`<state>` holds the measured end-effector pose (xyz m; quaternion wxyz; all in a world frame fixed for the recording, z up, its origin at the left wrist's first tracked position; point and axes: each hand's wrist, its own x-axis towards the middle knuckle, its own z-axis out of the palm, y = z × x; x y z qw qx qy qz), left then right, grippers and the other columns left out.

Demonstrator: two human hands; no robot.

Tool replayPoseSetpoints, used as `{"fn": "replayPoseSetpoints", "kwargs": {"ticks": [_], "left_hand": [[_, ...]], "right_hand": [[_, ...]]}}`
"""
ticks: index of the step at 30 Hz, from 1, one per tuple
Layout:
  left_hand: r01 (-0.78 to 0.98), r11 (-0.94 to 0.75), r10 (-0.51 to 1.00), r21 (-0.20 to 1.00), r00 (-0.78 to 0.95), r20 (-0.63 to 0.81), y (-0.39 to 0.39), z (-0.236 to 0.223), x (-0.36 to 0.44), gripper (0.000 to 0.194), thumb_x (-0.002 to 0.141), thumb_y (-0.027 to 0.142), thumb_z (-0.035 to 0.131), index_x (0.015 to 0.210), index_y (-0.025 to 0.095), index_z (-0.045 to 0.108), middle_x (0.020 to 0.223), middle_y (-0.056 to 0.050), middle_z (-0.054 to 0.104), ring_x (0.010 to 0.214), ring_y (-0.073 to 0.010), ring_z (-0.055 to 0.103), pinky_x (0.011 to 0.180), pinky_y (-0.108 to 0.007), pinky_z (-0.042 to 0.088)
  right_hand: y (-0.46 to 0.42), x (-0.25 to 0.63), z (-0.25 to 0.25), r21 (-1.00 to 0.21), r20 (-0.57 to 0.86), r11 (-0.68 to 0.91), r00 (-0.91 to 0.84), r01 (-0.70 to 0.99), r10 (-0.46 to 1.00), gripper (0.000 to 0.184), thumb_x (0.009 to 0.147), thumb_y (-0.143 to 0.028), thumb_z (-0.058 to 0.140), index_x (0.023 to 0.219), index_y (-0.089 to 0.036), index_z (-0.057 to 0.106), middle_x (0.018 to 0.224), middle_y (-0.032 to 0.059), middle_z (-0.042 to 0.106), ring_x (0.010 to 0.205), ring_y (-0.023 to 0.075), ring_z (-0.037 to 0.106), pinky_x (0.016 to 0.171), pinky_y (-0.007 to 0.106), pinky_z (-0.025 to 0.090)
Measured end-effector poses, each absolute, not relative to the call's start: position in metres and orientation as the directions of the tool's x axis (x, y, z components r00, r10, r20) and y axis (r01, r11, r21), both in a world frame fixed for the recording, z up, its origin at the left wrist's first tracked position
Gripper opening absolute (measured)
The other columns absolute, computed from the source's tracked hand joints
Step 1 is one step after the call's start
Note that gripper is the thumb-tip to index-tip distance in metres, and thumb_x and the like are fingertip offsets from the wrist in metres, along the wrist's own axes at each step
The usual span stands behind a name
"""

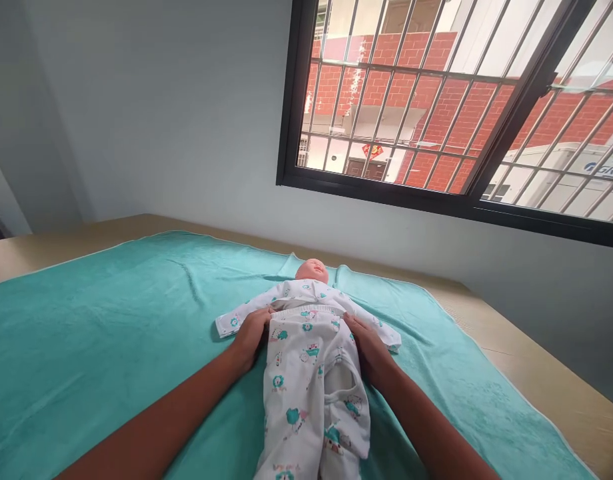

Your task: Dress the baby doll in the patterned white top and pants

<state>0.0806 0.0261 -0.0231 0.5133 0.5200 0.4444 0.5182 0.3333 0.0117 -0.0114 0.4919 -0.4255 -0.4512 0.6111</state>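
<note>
Doll point(312, 269) in white patterned top point(305, 291) and pants point(294, 373), face up on a teal blanket point(111, 320).
The left hand point(254, 337) and right hand point(369, 343) touch either side of the waistband point(306, 311); whether they grasp the cloth I cannot tell. The doll's head points toward the wall point(186, 120), sleeves point(236, 322) spread outward, and the blanket covers much of the counter point(526, 353).

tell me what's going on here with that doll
A person's left hand and right hand are on either side of a doll, fingers at the waistband of its white printed pants. The doll lies face up on a teal blanket, sleeves spread outward.
</note>
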Motion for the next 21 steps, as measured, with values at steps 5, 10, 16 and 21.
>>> {"fn": "replayPoseSetpoints", "kwargs": {"ticks": [5, 10, 16, 21], "left_hand": [[-0.013, -0.091, 0.983, 0.996, 0.157, 0.092, 0.022, -0.012, 0.086, 0.024, 0.076, 0.043, 0.06, 0.072, 0.019, 0.054, 0.071, 0.001, 0.053, 0.067, -0.0163, 0.048, 0.063, -0.027, 0.039], [0.306, -0.406, 0.909, 0.861, 0.038, 0.415, 0.012, -0.002, 0.098, 0.024, 0.082, 0.041, 0.059, 0.071, 0.021, 0.053, 0.109, -0.006, 0.058, 0.111, -0.0253, 0.05, 0.099, -0.035, 0.036], [0.132, -0.253, 0.955, 0.958, -0.124, 0.269, 0.018, -0.005, 0.094, 0.028, 0.079, 0.036, 0.058, 0.06, 0.021, 0.043, 0.072, 0.0, 0.057, 0.078, -0.02, 0.054, 0.076, -0.031, 0.042], [-0.052, -0.088, 0.981, 0.995, -0.179, 0.078, 0.029, -0.023, 0.091, 0.025, 0.08, 0.04, 0.052, 0.068, 0.022, 0.038, 0.06, 0.006, 0.042, 0.054, -0.0122, 0.042, 0.051, -0.026, 0.036]], "right_hand": [[0.008, 0.328, -0.01, -0.97, -0.071, -0.09, -0.092, -0.225, 0.993, 0.032, 0.081, -0.054, 0.066, 0.088, -0.023, 0.066, 0.087, 0.0023, 0.07, 0.078, 0.0222, 0.063, 0.072, 0.035, 0.049], [-0.002, 0.32, -0.012, -0.895, -0.062, -0.093, -0.083, -0.436, 0.995, 0.023, 0.081, -0.048, 0.068, 0.087, -0.027, 0.061, 0.079, -0.0032, 0.068, 0.072, 0.0209, 0.063, 0.066, 0.034, 0.05], [-0.004, 0.32, -0.001, -0.912, -0.092, -0.154, -0.176, -0.379, 0.98, 0.033, 0.083, -0.051, 0.065, 0.102, -0.024, 0.064, 0.093, 0.0048, 0.073, 0.084, 0.0266, 0.068, 0.07, 0.038, 0.052], [0.003, 0.319, -0.001, -0.933, -0.139, -0.172, -0.124, -0.316, 0.982, 0.031, 0.081, -0.052, 0.066, 0.093, -0.023, 0.068, 0.09, 0.0072, 0.074, 0.083, 0.0284, 0.069, 0.067, 0.039, 0.052]]}}
